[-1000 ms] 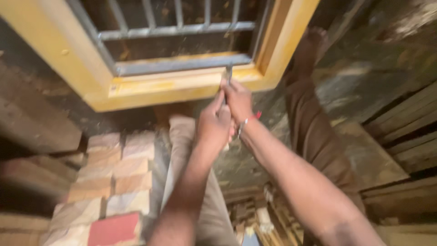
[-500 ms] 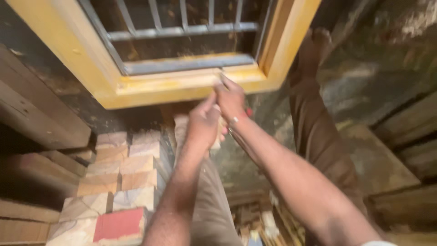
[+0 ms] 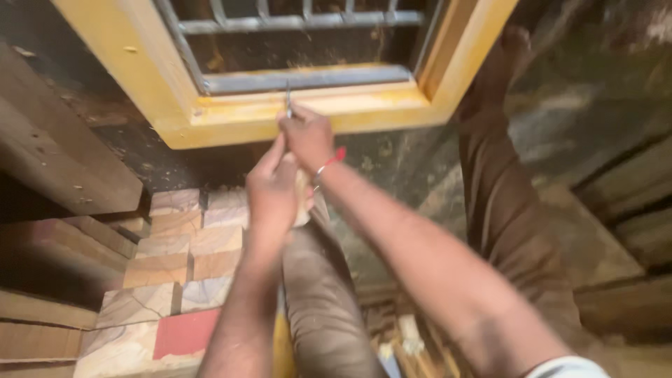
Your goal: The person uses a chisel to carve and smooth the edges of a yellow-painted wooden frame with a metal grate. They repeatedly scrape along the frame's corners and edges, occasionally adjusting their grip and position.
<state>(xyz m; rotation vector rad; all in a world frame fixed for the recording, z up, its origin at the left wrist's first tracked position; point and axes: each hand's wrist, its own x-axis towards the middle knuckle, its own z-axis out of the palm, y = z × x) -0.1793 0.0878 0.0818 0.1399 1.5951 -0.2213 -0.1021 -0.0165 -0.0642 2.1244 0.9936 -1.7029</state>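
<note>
Wooden blocks (image 3: 175, 259) lie stacked at left; left hand (image 3: 273, 192) clenched around a pale handle, seemingly to strike; right hand (image 3: 306, 135) pinching a thin metal tool (image 3: 288, 99) upright against the far yellow window frame (image 3: 280, 112).

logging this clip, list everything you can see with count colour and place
window frame: one, yellow wood, lying across the top
metal grille: one, grey bars, inside the frame
thin tool: one, dark metal, upright on the frame's lower rail
wood blocks: several, pale, one red, lower left
planks: a few, brown, left edge
bracelet: one, red and silver, right wrist
trouser legs: two, brown
left hand: below the right
right hand: grips the tool
</note>
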